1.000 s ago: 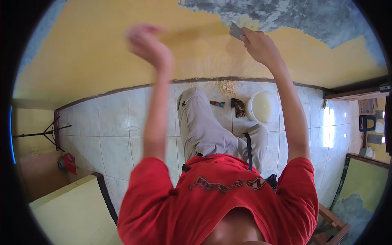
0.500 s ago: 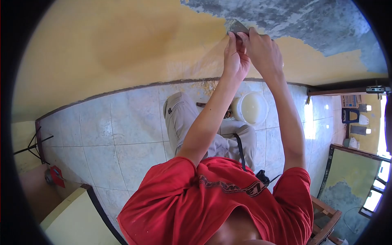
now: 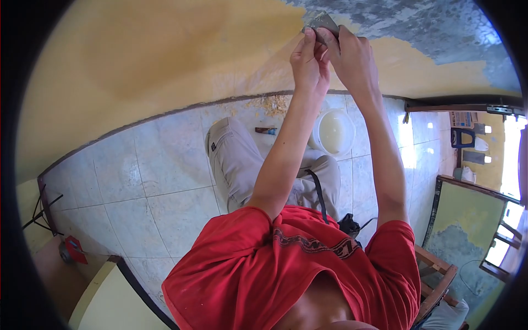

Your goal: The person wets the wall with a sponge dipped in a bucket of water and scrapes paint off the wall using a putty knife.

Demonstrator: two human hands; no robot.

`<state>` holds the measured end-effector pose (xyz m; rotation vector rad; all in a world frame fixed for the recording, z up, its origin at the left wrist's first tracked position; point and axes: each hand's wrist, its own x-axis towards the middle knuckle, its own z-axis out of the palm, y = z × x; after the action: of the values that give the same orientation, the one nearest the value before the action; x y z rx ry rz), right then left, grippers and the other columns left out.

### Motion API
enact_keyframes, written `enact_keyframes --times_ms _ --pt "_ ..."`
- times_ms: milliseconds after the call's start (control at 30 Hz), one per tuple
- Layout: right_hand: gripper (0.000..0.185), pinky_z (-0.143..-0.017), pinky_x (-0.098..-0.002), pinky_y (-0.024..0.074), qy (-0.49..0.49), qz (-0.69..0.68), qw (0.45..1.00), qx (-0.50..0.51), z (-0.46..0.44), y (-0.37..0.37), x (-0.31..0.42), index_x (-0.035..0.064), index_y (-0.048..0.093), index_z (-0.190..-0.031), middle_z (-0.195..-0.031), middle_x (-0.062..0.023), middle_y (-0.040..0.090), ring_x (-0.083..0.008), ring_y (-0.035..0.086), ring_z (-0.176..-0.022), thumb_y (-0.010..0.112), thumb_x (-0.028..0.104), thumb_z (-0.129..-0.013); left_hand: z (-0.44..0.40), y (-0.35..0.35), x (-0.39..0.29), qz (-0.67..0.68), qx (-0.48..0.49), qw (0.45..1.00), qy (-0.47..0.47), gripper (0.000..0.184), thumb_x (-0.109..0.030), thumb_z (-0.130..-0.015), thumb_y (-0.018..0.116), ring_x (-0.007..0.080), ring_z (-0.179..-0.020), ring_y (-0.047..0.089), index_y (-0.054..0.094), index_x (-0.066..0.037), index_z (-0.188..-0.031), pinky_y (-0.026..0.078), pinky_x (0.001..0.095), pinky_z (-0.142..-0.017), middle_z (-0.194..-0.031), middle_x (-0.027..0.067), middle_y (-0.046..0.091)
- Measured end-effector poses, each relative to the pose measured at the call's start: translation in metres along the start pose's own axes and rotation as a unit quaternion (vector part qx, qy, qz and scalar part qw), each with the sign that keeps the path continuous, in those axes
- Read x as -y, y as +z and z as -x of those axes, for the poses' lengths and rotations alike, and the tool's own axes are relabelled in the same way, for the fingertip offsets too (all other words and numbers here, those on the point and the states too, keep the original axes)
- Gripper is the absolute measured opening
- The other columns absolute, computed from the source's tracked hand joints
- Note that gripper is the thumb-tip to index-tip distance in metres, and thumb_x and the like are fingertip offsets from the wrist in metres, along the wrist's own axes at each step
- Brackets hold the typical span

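Observation:
A flat grey scraper blade (image 3: 323, 23) lies against the wall where yellow paint meets a bare grey patch. Both of my hands grip it. My left hand (image 3: 311, 61) pinches its near left corner between thumb and fingers. Wrapped over its right side is my right hand (image 3: 353, 61), thumb on the flat face. The scraper's handle, if it has one, is hidden. Yellow paint (image 3: 181, 49) covers the wall to the left, and the grey stripped patch (image 3: 423, 27) spreads to the right.
Paint flakes (image 3: 272, 104) lie on the tiled floor along the wall. A white bucket (image 3: 334, 132) stands between my arms, near my bent legs. A small tool (image 3: 266, 131) rests on the tiles. A wooden chair (image 3: 437, 280) is at the lower right; a doorway stands further right.
The view has tilted slightly, shifting the floor and bucket up and left. Both hands stay on the scraper at the paint edge. More of the small floor tool shows.

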<state>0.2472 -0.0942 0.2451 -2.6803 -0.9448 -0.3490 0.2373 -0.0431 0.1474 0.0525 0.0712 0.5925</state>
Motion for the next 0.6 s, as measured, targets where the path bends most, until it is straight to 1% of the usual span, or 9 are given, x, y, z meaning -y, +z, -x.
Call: enact_keyframes --times_ms 33,100,133,200,233,300,400,533,600 --pt "0.05 -0.056 -0.0496 0.0524 0.0 0.0 1.0 0.001 0.001 0.0 0.004 -0.0027 0.063 -0.084 -0.07 -0.0266 0.064 -0.0447 0.066 -0.069 0.053 0.044 -0.096 -0.002 0.005 0.003 0.0 -0.002 1.0 0.0 0.027 -0.03 -0.099 0.057 0.0081 -0.061 0.056 0.063 -0.005 -0.089 0.053 0.0207 -0.06 -0.073 -0.0001 0.06" --pt "0.049 -0.055 -0.0488 0.0531 0.014 0.103 0.995 -0.003 -0.001 -0.003 0.013 -0.0024 0.061 -0.082 -0.069 -0.026 0.064 -0.0428 0.067 -0.068 0.053 0.044 -0.096 -0.005 0.015 0.013 0.143 -0.053 0.986 -0.069 0.031 -0.034 -0.1 0.053 0.0096 -0.061 0.057 0.061 -0.005 -0.098 0.052 0.0224 -0.059 -0.073 0.0008 0.061" --pt "0.049 -0.055 -0.0488 0.0531 0.016 0.101 0.995 -0.001 -0.001 -0.008 0.021 -0.0024 0.061 -0.082 -0.069 -0.026 0.064 -0.0428 0.067 -0.068 0.053 0.044 -0.096 -0.004 0.013 0.013 0.141 -0.056 0.986 -0.068 0.031 -0.034 -0.1 0.053 0.0096 -0.061 0.057 0.061 -0.005 -0.098 0.052 0.0224 -0.059 -0.073 0.0008 0.061" --pt "0.052 -0.056 -0.051 0.0516 -0.002 0.155 0.988 0.023 0.0 -0.017 0.033 -0.0014 0.06 -0.083 -0.069 -0.0242 0.065 -0.0444 0.066 -0.07 0.049 0.047 -0.098 0.002 0.009 0.011 0.232 0.07 0.963 -0.12 0.037 -0.044 -0.103 0.041 0.0126 -0.099 0.061 0.061 -0.014 -0.106 0.052 0.0295 -0.089 -0.109 -0.0009 0.064" --pt "0.052 -0.056 -0.051 0.0516 -0.002 0.155 0.988 0.024 0.001 -0.016 0.033 -0.0014 0.06 -0.083 -0.069 -0.0242 0.065 -0.0444 0.066 -0.07 0.049 0.047 -0.098 0.003 0.007 0.006 0.232 0.069 0.963 -0.12 0.037 -0.044 -0.103 0.041 0.0126 -0.099 0.061 0.061 -0.014 -0.106 0.052 0.0295 -0.089 -0.109 -0.0009 0.064" --pt "0.052 -0.057 -0.05 0.0505 0.007 0.097 0.995 0.016 0.0 -0.014 0.027 -0.0033 0.062 -0.084 -0.069 -0.0262 0.064 -0.0455 0.065 -0.07 0.05 0.045 -0.098 0.001 0.002 -0.007 0.088 0.036 0.992 -0.088 0.03 -0.034 -0.099 0.055 0.0104 -0.061 0.058 0.062 -0.005 -0.101 0.053 0.0239 -0.059 -0.074 0.0 0.061" --pt "0.051 -0.056 -0.0491 0.0526 0.002 0.015 1.0 -0.005 0.0 -0.006 0.018 -0.0044 0.062 -0.079 -0.065 -0.0232 0.064 -0.0431 0.066 -0.066 0.054 0.043 -0.096 0.002 0.002 -0.021 0.003 -0.026 0.998 -0.057 0.022 -0.027 -0.097 0.061 0.0096 -0.06 0.057 0.064 -0.006 -0.091 0.052 0.0228 -0.055 -0.073 -0.0003 0.06" --pt "0.052 -0.057 -0.0493 0.0522 -0.027 -0.013 1.0 -0.008 -0.007 0.008 0.002 -0.006 0.062 -0.078 -0.065 -0.0242 0.064 -0.044 0.066 -0.066 0.055 0.043 -0.096 0.001 0.008 -0.024 -0.019 -0.045 0.998 -0.03 0.019 -0.021 -0.094 0.066 0.0083 -0.059 0.054 0.064 -0.006 -0.084 0.046 0.0215 -0.049 -0.072 -0.0005 0.058" --pt "0.053 -0.058 -0.0497 0.0522 -0.063 -0.094 0.992 -0.061 -0.009 0.029 0.001 -0.0063 0.062 -0.078 -0.065 -0.0243 0.064 -0.044 0.066 -0.067 0.056 0.044 -0.095 -0.001 0.001 -0.032 -0.094 0.0 0.993 0.067 0.019 -0.022 -0.095 0.065 0.0077 -0.059 0.053 0.063 -0.005 -0.085 0.044 0.0205 -0.048 -0.072 -0.0005 0.058"
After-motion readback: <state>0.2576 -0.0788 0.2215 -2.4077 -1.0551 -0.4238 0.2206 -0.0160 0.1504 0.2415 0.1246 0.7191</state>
